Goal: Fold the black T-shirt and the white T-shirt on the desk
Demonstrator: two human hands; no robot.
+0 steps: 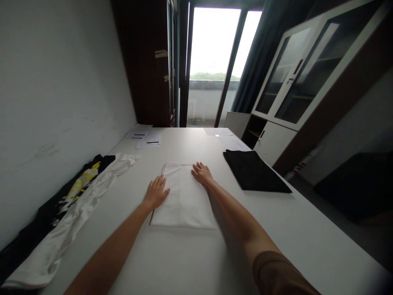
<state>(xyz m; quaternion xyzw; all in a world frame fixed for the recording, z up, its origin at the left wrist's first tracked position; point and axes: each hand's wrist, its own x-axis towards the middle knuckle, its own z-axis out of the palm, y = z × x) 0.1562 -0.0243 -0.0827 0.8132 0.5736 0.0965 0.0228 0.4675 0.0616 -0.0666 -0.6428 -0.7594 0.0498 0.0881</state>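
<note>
A white cloth (184, 205), folded into a flat rectangle, lies in the middle of the white table (190, 143). My left hand (156, 191) rests on its left edge, fingers extended and slightly apart. Near the cloth's upper right corner, my right hand (202, 173) lies flat with its fingers spread. Neither hand grips anything. A darker line shows along the left edge of the cloth.
Folded black cloth (258, 171) lies to the right. Along the wall at left are a white garment (76, 213) and a black garment with yellow print (46, 207). Papers (149, 138) with pens sit at the far left, more papers (233, 142) at the far right.
</note>
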